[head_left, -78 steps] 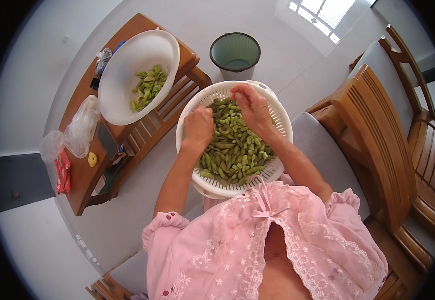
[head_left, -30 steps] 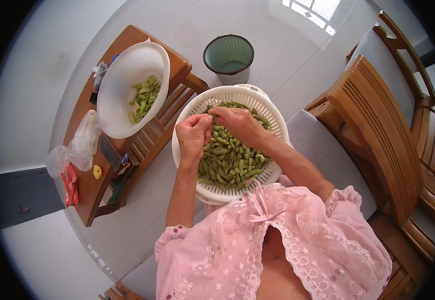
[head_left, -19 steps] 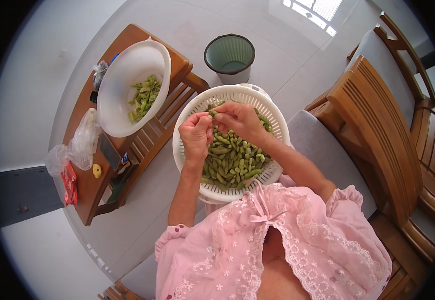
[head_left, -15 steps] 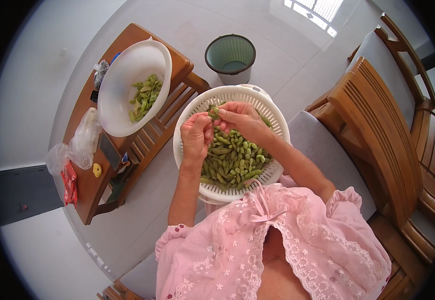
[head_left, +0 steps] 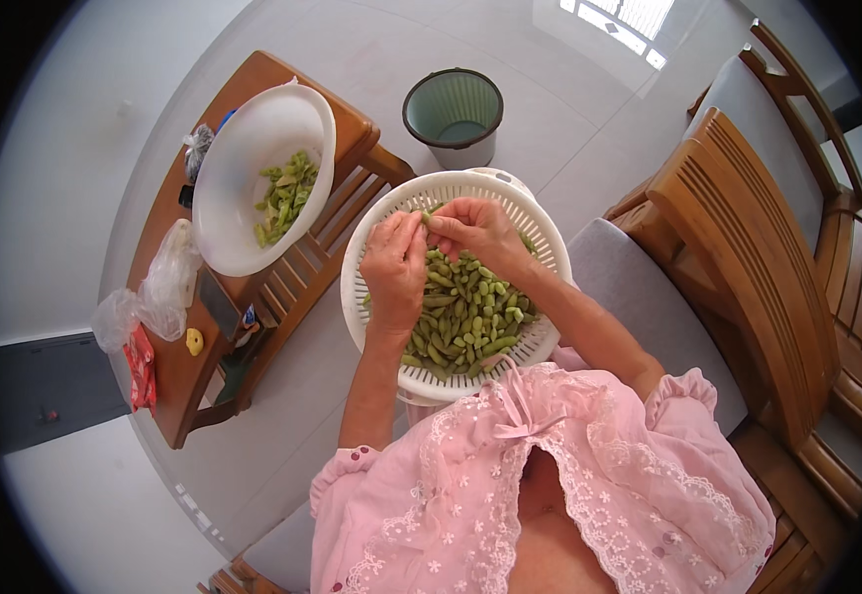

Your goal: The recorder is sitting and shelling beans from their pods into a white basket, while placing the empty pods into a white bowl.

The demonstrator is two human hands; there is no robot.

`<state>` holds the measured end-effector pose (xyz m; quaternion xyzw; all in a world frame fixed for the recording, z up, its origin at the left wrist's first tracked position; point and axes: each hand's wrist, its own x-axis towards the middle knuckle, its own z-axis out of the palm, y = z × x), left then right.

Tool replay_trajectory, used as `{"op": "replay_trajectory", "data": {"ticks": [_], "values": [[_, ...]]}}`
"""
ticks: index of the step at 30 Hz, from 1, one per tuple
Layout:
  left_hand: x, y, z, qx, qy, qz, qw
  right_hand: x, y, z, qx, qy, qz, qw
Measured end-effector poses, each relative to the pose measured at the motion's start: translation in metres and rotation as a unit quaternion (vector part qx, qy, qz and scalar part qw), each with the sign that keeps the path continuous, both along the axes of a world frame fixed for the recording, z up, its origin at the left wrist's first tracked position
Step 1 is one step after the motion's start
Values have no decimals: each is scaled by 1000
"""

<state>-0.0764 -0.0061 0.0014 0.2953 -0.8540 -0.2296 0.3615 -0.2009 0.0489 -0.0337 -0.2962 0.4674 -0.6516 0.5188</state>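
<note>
My left hand (head_left: 394, 269) and right hand (head_left: 482, 236) meet over the far part of a white slotted colander (head_left: 557, 255). Between their fingertips is a green soybean pod (head_left: 427, 216), mostly covered by the fingers. Both hands are closed in a pinch on it. Below them the colander holds many whole pods (head_left: 437, 346), with paler, rounder shelled beans (head_left: 491, 297) gathered toward its right side.
A white basin (head_left: 221, 188) with green pod pieces (head_left: 287, 198) stands on a wooden bench (head_left: 262, 71) at left, near plastic bags (head_left: 168, 277) and a small yellow object (head_left: 194, 342). Beyond the colander is a bin (head_left: 454, 114). Wooden chairs (head_left: 748, 257) stand at right.
My left hand has turned so its back shows more, and its fingers have closed nearer to the right hand's fingertips. The right hand has barely moved. The whole view has shifted slightly.
</note>
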Motion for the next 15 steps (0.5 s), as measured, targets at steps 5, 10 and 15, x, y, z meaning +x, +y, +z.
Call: {"op": "replay_trajectory", "data": {"ticks": [5, 10, 15], "values": [[5, 0, -3, 69, 9, -11, 997, 3, 4, 5, -16, 108, 5, 994], [9, 2, -9, 167, 40, -18, 985, 5, 6, 5, -71, 347, -55, 934], [12, -7, -9, 355, 106, 45, 928, 5, 0, -2, -112, 366, -101, 918]]}}
